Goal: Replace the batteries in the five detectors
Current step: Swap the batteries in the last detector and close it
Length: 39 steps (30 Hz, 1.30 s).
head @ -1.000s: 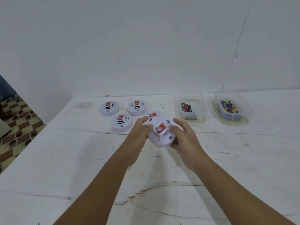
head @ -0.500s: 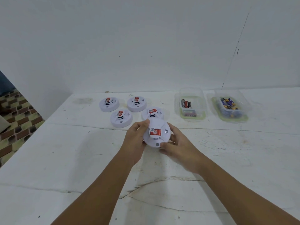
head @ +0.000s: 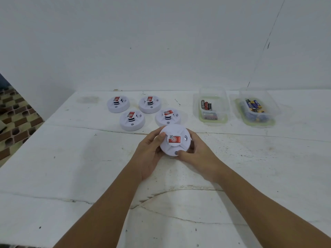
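While both hands cradle it just above the table (head: 71,176), the nearest detector (head: 175,139) sits face up between them, red label toward the camera. The left hand (head: 149,154) wraps its rim from the left, thumb laid on the top near the label; the right hand (head: 198,156) grasps the right and near edge, thumb tip beside the small grey button. So both hands are grasping this one unit, neither released nor clenched on nothing.

My reading is that the casing is about to be twisted or turned over to reach the battery bay. The smooth round shell gives little purchase, so a hard twist could make it slip from the fingers and knock the detector just behind it (head: 168,117). Forcing the halves the wrong way could also snap a catch.

Counting outward: one detector in hand, then four on the table in two rows, near left (head: 132,120), near right, far left (head: 118,104) and far right (head: 150,104), five in all. Beyond and to the right stand two clear tubs, well apart from the hands: the left tub (head: 222,111) holds about three upright black-and-red batteries (head: 206,105) and some lying flat, the right tub (head: 268,104) a heap of blue-and-yellow batteries (head: 253,106) too jumbled to count.
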Each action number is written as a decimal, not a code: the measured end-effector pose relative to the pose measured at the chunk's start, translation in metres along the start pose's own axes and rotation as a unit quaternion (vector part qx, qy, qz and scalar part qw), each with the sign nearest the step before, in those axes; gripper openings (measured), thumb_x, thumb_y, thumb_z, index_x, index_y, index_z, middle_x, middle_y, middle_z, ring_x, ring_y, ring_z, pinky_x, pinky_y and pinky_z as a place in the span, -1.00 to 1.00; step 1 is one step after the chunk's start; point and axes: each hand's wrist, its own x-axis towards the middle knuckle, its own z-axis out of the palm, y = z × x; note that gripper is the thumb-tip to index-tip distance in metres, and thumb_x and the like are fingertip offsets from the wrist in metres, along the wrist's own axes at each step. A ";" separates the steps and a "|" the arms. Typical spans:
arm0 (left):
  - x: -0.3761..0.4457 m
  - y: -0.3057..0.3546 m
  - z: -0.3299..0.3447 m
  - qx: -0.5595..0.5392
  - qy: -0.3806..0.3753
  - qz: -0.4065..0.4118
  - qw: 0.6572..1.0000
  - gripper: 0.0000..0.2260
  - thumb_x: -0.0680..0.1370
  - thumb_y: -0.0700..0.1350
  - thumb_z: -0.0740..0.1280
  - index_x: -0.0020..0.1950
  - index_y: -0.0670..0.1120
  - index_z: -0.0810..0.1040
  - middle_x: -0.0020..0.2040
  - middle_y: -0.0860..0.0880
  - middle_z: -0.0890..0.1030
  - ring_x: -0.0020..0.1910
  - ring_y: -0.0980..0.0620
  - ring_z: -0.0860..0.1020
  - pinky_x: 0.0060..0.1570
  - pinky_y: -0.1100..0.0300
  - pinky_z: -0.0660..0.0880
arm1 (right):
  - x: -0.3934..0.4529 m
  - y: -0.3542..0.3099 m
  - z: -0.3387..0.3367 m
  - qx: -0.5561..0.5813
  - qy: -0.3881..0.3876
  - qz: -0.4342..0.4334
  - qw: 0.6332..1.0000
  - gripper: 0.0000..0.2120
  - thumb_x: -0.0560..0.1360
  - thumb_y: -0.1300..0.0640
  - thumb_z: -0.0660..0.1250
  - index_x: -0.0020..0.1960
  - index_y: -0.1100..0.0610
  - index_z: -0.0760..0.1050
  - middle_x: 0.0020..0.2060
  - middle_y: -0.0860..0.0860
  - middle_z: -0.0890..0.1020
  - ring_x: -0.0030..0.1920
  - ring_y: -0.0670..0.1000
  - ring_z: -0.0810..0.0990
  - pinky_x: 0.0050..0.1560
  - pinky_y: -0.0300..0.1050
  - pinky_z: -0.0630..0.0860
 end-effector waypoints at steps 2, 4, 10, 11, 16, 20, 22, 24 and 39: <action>0.000 -0.001 -0.001 -0.001 0.001 -0.001 1.000 -0.68 0.69 -0.16 0.30 0.44 -0.18 0.55 0.31 -0.17 0.67 0.31 -0.17 0.63 0.24 -0.10 0.62 | 0.000 0.000 0.001 -0.018 0.004 -0.009 1.000 -0.26 0.44 0.20 0.50 0.54 -0.12 0.34 0.32 -0.11 0.63 0.34 -0.02 0.61 0.38 0.17 0.54; 0.002 -0.002 -0.003 -0.003 -0.002 0.001 1.000 -0.67 0.68 -0.15 0.31 0.45 -0.17 0.55 0.33 -0.16 0.66 0.32 -0.18 0.62 0.25 -0.12 0.61 | 0.000 0.000 0.002 -0.031 0.001 -0.016 0.999 -0.27 0.47 0.22 0.47 0.55 -0.13 0.33 0.34 -0.09 0.62 0.35 0.00 0.60 0.39 0.19 0.53; 0.002 -0.004 -0.001 -0.015 -0.003 0.002 1.000 -0.67 0.68 -0.16 0.31 0.44 -0.18 0.55 0.33 -0.17 0.66 0.33 -0.18 0.62 0.25 -0.10 0.61 | -0.002 0.001 0.000 -0.043 0.005 -0.022 0.999 -0.25 0.45 0.17 0.47 0.57 -0.13 0.30 0.35 -0.10 0.60 0.36 -0.01 0.58 0.38 0.17 0.54; 0.002 -0.004 -0.001 -0.014 -0.004 0.003 1.000 -0.67 0.68 -0.16 0.31 0.44 -0.18 0.55 0.33 -0.16 0.66 0.33 -0.17 0.62 0.26 -0.10 0.61 | -0.001 0.001 0.000 -0.045 0.005 -0.024 0.999 -0.24 0.44 0.15 0.47 0.58 -0.13 0.29 0.35 -0.10 0.60 0.36 -0.01 0.59 0.38 0.17 0.54; 0.000 -0.003 0.001 -0.020 -0.007 0.003 1.000 -0.65 0.65 -0.14 0.33 0.43 -0.18 0.55 0.31 -0.17 0.67 0.31 -0.18 0.63 0.23 -0.07 0.63 | -0.001 0.003 0.000 -0.045 0.004 -0.029 0.999 -0.26 0.45 0.18 0.47 0.55 -0.14 0.31 0.32 -0.12 0.62 0.34 -0.03 0.59 0.37 0.15 0.56; -0.001 -0.002 0.002 -0.021 -0.008 0.003 1.000 -0.66 0.66 -0.15 0.32 0.43 -0.18 0.55 0.30 -0.16 0.67 0.29 -0.16 0.65 0.19 -0.04 0.65 | -0.001 0.002 0.000 -0.046 0.003 -0.031 0.998 -0.28 0.46 0.20 0.46 0.55 -0.15 0.32 0.31 -0.12 0.62 0.34 -0.03 0.59 0.36 0.16 0.56; -0.001 -0.002 0.001 -0.020 -0.007 0.000 1.000 -0.66 0.66 -0.15 0.32 0.43 -0.18 0.55 0.31 -0.16 0.67 0.30 -0.17 0.64 0.22 -0.07 0.64 | -0.001 0.002 0.000 -0.043 0.001 -0.030 0.999 -0.28 0.46 0.20 0.46 0.54 -0.14 0.32 0.31 -0.10 0.62 0.34 -0.01 0.60 0.36 0.18 0.56; -0.001 -0.002 0.001 -0.016 -0.005 -0.001 1.000 -0.66 0.67 -0.15 0.32 0.44 -0.18 0.55 0.31 -0.17 0.67 0.30 -0.17 0.64 0.22 -0.07 0.63 | -0.001 0.001 0.001 -0.040 -0.002 -0.030 0.999 -0.28 0.46 0.21 0.46 0.55 -0.13 0.32 0.32 -0.10 0.62 0.35 -0.01 0.59 0.36 0.18 0.56; -0.001 -0.002 0.001 -0.035 -0.009 -0.008 0.999 -0.65 0.64 -0.15 0.35 0.42 -0.19 0.56 0.29 -0.19 0.68 0.28 -0.20 0.65 0.19 -0.07 0.65 | -0.006 -0.008 0.002 0.016 -0.029 -0.007 0.999 -0.36 0.53 0.20 0.45 0.54 -0.11 0.35 0.34 -0.03 0.61 0.36 0.07 0.59 0.36 0.24 0.54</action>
